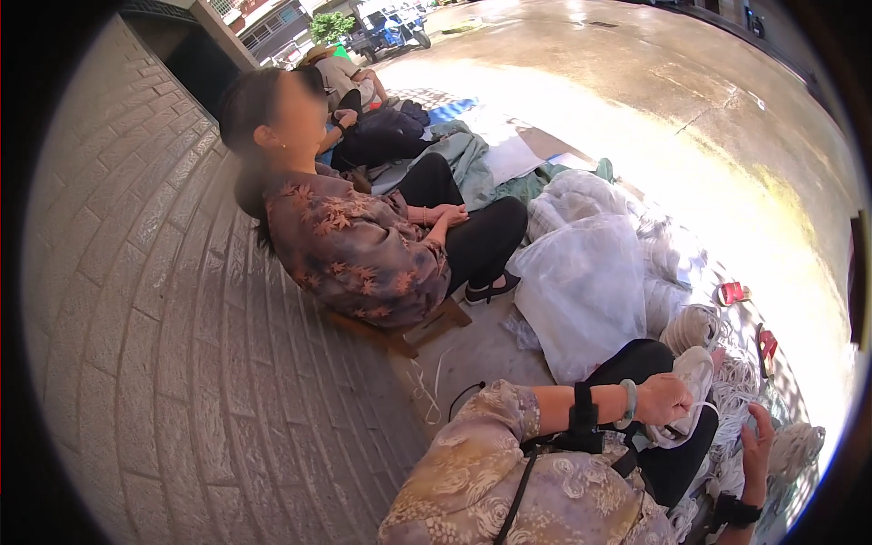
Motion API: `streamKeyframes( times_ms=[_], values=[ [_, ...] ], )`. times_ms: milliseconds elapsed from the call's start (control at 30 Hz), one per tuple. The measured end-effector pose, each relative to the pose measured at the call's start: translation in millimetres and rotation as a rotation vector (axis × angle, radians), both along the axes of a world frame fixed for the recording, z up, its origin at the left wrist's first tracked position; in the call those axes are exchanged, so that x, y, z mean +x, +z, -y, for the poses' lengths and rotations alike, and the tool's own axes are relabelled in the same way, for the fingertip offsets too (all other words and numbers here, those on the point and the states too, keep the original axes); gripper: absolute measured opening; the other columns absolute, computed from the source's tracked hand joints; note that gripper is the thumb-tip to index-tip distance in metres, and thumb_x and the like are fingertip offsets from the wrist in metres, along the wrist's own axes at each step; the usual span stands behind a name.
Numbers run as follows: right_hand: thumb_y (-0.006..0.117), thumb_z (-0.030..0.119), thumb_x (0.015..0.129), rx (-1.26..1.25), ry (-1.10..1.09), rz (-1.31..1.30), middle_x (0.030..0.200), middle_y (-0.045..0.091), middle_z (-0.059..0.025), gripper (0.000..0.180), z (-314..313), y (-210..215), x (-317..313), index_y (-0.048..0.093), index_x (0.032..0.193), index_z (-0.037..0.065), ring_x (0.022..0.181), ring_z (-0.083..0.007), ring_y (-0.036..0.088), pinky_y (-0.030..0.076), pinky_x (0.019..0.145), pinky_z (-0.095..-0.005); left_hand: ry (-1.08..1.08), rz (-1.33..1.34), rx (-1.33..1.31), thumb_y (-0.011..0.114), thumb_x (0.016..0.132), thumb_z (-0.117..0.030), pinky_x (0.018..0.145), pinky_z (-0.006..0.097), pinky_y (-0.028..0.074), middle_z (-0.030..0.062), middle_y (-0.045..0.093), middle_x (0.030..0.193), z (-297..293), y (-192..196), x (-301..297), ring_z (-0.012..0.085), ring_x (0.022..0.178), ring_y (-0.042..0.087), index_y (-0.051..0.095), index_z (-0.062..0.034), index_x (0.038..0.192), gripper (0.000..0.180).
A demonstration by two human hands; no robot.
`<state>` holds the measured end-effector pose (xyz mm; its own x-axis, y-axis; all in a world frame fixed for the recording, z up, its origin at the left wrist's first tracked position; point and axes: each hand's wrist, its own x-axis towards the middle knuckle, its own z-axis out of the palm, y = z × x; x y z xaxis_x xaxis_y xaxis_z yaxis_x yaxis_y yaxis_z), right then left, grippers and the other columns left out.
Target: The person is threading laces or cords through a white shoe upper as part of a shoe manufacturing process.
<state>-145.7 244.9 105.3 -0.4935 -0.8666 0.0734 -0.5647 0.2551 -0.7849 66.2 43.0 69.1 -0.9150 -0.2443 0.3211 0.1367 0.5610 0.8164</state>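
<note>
a thin white strand sits at the fingertip side of the person's left hand, above the dark trouser leg. the left hand is clenched, and the strand seems to come out of the fist; the pinch itself is hidden by the knuckles. from there the strand's long axis runs rightward across the view, bending slightly down toward the right hand. the left hand is the nearer one, at the strand itself; the right hand is apart from the fist, lower and farther right. its fingers are loosely curved, with a gap beside the thumb, and nothing is plainly seen in them; whether the strand's far end reaches them is too fine to tell.

under and beside the left fist lies a white bundle, its exact kind unclear. a pale green bracelet and a black band circle the left arm.

just beyond the hands, loose pale cords lie in a tangle, with a wound coil of cord above them and a white plastic sheet near the knee. two red sandals lie past the cords.

farther out, a co-worker in a leaf-patterned shirt sits on a low wooden stool, hands together in the lap, beside a pale brick wall.
</note>
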Motion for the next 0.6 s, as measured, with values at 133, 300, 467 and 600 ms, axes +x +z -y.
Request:
streamKeyframes(
  times_ms=[133, 300, 467, 600],
  values=[
    [0.056, 0.017, 0.08, 0.009, 0.207, 0.414, 0.088, 0.06, -0.0059, 0.032, 42, -8, 81, 0.054, 0.105, -0.004, 0.084, -0.0116, 0.054, 0.042, 0.075, -0.0252, -0.128, 0.105, -0.105, 0.057, 0.071, -0.018, 0.062, 0.042, 0.044, 0.0151, 0.059, 0.066, -21, 0, -25, 0.0343, 0.066, 0.058, 0.06, -0.0064, 0.068, 0.013],
    [0.057, 0.01, 0.083, 0.067, 0.111, 0.421, 0.059, 0.053, -0.0015, 0.013, 42, -27, 75, 0.06, 0.086, -0.002, 0.054, -0.0051, 0.044, 0.038, 0.049, -0.0232, -0.144, 0.167, -0.081, 0.056, 0.075, -0.018, 0.054, 0.038, 0.045, 0.0156, 0.056, 0.061, 1, -12, -16, 0.032, 0.058, 0.058, 0.06, -0.0059, 0.07, 0.013],
    [0.058, 0.011, 0.081, 0.056, -0.053, 0.118, 0.057, 0.051, -0.0077, 0.012, -7, -55, 25, 0.059, 0.078, -0.001, 0.051, -0.0147, 0.046, 0.038, 0.05, -0.0274, -0.145, 0.284, 0.141, 0.058, 0.077, -0.008, 0.051, 0.026, 0.043, 0.011, 0.055, 0.058, 11, -38, -19, 0.0145, 0.05, 0.053, 0.06, 0.0, 0.076, 0.008],
    [0.057, 0.015, 0.079, 0.264, -0.179, -0.242, 0.061, 0.054, -0.0105, 0.017, -36, -76, -4, 0.056, 0.069, 0.002, 0.057, -0.0266, 0.054, 0.041, 0.054, -0.0362, -0.151, 0.337, 0.161, 0.058, 0.078, -0.007, 0.052, 0.025, 0.042, 0.0086, 0.055, 0.058, 9, -54, -27, 0.0086, 0.052, 0.05, 0.06, 0.0008, 0.077, 0.008]
  ],
)
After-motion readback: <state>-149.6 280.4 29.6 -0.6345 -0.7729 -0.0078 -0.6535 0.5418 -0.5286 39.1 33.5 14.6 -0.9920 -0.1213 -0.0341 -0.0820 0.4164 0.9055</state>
